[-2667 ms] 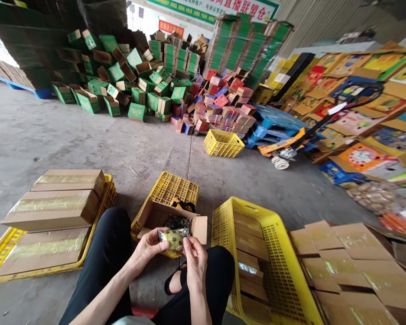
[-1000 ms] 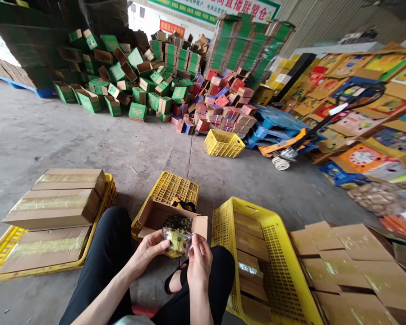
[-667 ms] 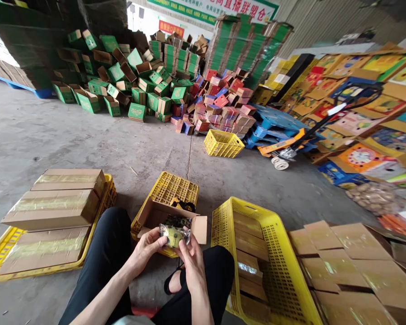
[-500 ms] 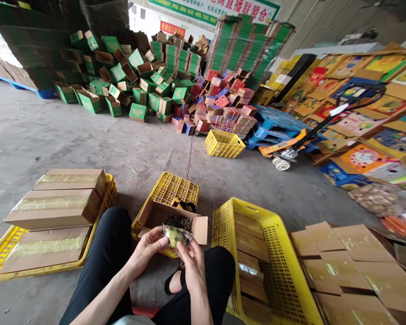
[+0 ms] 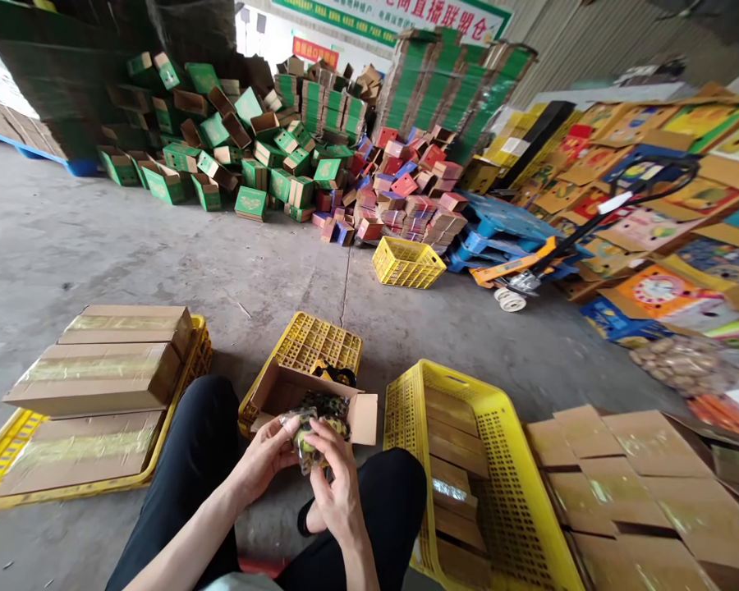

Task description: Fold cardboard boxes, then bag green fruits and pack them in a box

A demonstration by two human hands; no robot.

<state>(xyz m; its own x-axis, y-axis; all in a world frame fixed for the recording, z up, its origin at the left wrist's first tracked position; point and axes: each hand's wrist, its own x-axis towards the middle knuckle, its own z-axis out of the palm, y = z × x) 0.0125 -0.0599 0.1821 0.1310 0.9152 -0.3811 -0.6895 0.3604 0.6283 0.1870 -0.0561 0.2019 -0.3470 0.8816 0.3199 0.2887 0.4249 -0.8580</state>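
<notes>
Between my fingers is a small clear plastic packet (image 5: 305, 439) with dark and yellow-green contents I cannot make out. My left hand (image 5: 272, 451) pinches its left side, and my right hand (image 5: 336, 468) grips its right side. Just beyond my hands an open cardboard box (image 5: 364, 419) sits with its flaps out, similar dark packets (image 5: 326, 404) inside it. Under the box is an upturned yellow crate (image 5: 320, 341). A yellow and black tape dispenser (image 5: 334, 373) lies on that crate behind the box.
Taped cartons (image 5: 98, 373) rest on a yellow crate (image 5: 12, 443) at left. At right a yellow crate (image 5: 511, 484) holds cartons, with more cartons (image 5: 653, 484) beside it. Farther off are another crate (image 5: 408, 263), a pallet jack (image 5: 523, 271) and heaped green boxes (image 5: 252, 203).
The packet has been turned and bunched from lying flat to a more upright, tilted position. My right hand's fingers have come up over it. The box and crates stay put.
</notes>
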